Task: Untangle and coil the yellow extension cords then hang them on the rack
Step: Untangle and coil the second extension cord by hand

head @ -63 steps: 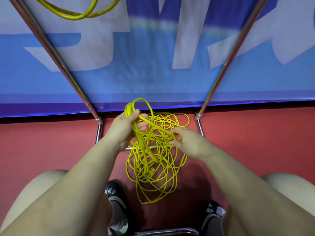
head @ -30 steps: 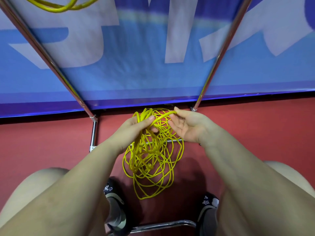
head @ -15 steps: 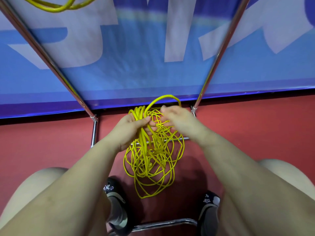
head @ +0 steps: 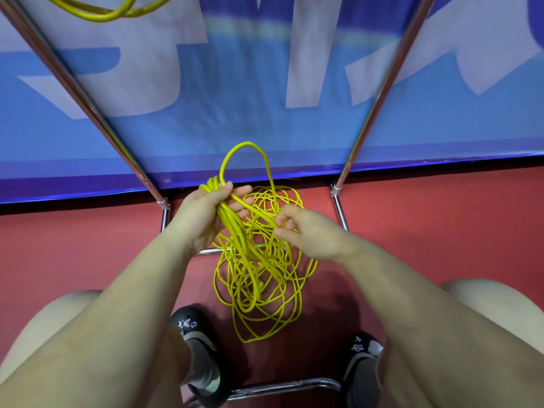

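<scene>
A tangled yellow extension cord (head: pixel 259 278) hangs in loose loops over the red floor between my knees. My left hand (head: pixel 203 213) grips a bundle of gathered loops at their top. One fresh loop (head: pixel 244 147) arches up above that hand and runs down to my right hand (head: pixel 306 228), which pinches the strand between thumb and fingers. Another yellow cord (head: pixel 112 14) hangs at the top left, by the rack's left pole (head: pixel 73 83); what it hangs from lies out of frame.
The rack's right pole (head: pixel 379 95) slants up in front of a blue banner (head: pixel 235 83). Its base bars (head: pixel 340 213) lie on the red floor (head: pixel 441 231). My shoes (head: pixel 197 343) stand by a front bar (head: pixel 279 387).
My right hand has drawn away from the left, down and to the right, pulling a strand. The loop above my left hand now stands taller.
</scene>
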Motion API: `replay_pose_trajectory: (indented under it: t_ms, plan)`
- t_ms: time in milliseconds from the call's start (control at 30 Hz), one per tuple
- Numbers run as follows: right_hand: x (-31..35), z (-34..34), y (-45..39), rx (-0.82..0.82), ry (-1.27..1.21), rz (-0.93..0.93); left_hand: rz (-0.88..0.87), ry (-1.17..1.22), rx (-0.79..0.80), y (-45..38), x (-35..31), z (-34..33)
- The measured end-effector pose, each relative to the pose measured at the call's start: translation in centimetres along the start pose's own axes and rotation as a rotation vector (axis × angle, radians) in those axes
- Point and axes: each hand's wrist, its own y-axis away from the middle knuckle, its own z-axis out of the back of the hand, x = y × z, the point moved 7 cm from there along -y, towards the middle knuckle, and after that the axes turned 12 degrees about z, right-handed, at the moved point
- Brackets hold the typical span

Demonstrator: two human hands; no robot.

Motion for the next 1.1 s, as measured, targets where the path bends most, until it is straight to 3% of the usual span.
replay_pose_trajectory:
  t_ms: [200, 367, 533, 867, 1000, 1100]
  plan:
    - [-1.3, 3.0, 0.4, -0.32, -0.526, -0.242, -0.016, -0.067, -0.02, -0.4, -0.1, 1.1]
    - [-2.3, 2.2, 1.5, -0.384, -1.016, -0.525, -0.027, -0.198, 0.016, -0.6, -0.2, 1.3]
    - [-1.9, 1.6, 1.4, -0.443, -1.257, -0.578, 0.021, -0.391, 0.083, -0.5, 1.1, 0.3]
    - [-2.7, 2.7, 0.5, -0.718, -1.465, -0.604, 0.131, -0.425, 0.245, 0.5, 3.7, -2.3]
    - [-2.1, 3.3, -0.2, -0.688, -1.475, -0.501, 0.105, -0.478, 0.237, 0.4, 3.8, -2.2]
    - [-1.6, 3.2, -0.5, -0.569, -1.285, -0.399, 0.066, -0.459, 0.197, 0.5, 3.1, -2.0]
